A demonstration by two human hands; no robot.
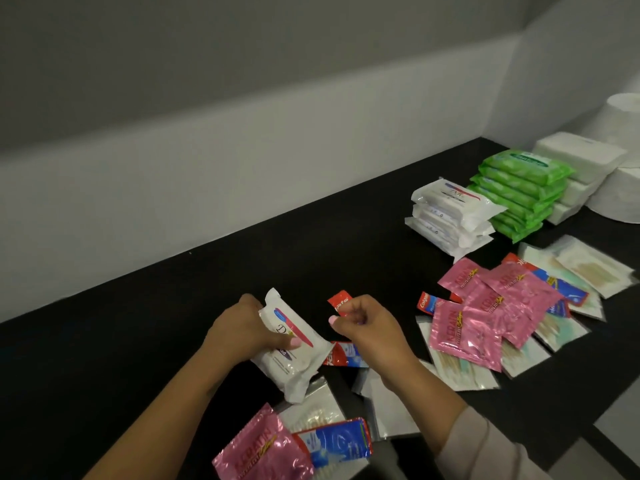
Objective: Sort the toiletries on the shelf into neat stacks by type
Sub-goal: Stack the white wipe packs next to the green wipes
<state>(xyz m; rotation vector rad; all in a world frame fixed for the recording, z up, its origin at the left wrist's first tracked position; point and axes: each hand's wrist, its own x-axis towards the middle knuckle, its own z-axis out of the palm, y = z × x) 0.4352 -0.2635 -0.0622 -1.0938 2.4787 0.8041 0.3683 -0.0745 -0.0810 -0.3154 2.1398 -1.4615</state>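
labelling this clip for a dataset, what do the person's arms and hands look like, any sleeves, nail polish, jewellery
Both are bare hands without gloves. The left hand has a bare forearm, with no sleeve in view. The right hand leads to a light, pale beige sleeve that ends partway up the forearm. The nails that show carry pale pink polish. No rings, watch or bracelets are visible.

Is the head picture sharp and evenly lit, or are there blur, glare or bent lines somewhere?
Head view: dim overall; the black shelf swallows detail. Glare glints on the pink Keratin sachets. The white wipes pack in the left hand looks soft, its small print unreadable. The wide lens bends the wall edge, and the toilet paper rolls at the right look washed out.
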